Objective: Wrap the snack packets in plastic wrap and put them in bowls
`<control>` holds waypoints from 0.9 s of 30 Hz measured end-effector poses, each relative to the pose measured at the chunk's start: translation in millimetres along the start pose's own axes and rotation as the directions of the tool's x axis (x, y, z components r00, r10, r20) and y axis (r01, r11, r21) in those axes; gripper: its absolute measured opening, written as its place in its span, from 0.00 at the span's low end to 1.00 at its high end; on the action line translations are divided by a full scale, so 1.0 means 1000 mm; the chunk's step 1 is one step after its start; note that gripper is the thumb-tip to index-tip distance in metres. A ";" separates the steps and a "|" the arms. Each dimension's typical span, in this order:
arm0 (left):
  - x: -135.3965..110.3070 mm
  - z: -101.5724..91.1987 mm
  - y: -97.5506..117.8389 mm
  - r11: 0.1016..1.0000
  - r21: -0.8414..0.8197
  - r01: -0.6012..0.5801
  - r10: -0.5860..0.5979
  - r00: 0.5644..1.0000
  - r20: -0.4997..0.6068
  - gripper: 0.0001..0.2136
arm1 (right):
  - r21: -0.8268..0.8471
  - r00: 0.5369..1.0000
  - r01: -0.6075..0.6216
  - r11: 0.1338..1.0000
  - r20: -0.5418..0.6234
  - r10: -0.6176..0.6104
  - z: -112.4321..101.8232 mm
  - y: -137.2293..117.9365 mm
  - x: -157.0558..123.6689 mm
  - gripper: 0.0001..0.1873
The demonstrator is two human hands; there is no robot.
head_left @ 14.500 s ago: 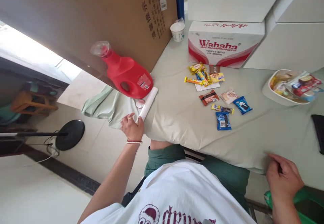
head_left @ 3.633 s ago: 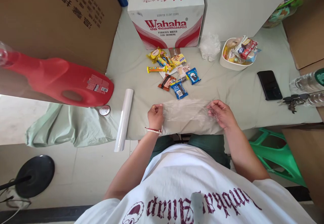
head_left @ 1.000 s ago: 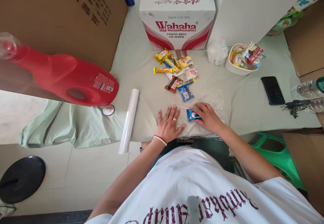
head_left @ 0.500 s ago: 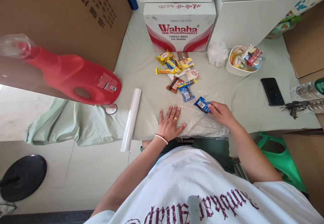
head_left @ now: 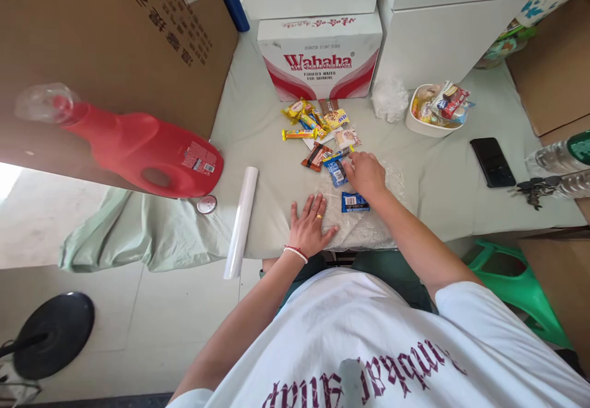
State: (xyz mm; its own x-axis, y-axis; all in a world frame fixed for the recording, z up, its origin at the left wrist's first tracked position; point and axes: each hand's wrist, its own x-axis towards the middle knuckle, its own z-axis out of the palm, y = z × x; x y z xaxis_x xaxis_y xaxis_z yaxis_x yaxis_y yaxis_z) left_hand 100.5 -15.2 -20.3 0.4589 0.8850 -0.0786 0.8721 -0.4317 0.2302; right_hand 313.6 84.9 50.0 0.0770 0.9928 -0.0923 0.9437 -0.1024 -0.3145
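Observation:
My left hand lies flat on the clear plastic film, fingers spread, holding nothing. My right hand is over the front of the snack pile, with its fingers bent downward. Its fingertips meet the right edge of a blue snack packet and are close to a thin yellow-and-blue packet; whether they grip either is hidden. Another blue snack packet lies on the film below my right wrist. Behind are a brown-red packet, a pale pink packet and several yellow packets.
A Wahaha carton stands behind the snacks. To its right are crumpled plastic, a white tub of snacks, a phone and keys. On the left are a white roll and a large red bottle.
My right hand has let go of a blue snack packet, leaving it on the film, and moved left and away from me to the pile. My left hand stays put. The view has shifted slightly.

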 end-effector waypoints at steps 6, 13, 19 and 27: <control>-0.001 0.001 0.000 1.000 -0.007 -0.003 0.003 1.000 -0.013 0.39 | 0.156 0.955 -0.183 0.971 0.261 0.138 0.025 -0.009 0.068 0.23; 0.000 0.000 0.000 1.000 -0.021 -0.001 0.001 1.000 -0.007 0.39 | 0.616 0.980 -0.165 0.770 0.016 0.197 0.009 0.039 0.083 0.14; 0.000 0.000 0.000 1.000 -0.027 -0.009 0.009 1.000 -0.017 0.38 | 0.556 0.937 0.186 0.810 -0.349 0.024 -0.035 0.078 0.008 0.09; 0.000 0.000 0.000 1.000 -0.012 0.001 -0.001 1.000 -0.024 0.38 | 0.063 0.895 0.360 0.931 0.256 -0.364 0.007 0.026 -0.081 0.06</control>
State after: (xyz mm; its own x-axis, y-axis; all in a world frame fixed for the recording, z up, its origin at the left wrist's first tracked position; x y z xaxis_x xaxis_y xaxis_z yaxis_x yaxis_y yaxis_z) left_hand 100.6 -15.0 -20.0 0.4538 0.8894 -0.0556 0.8704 -0.4291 0.2414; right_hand 329.6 1.5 43.0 -0.3570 0.9101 -0.2104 0.8857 0.2582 -0.3859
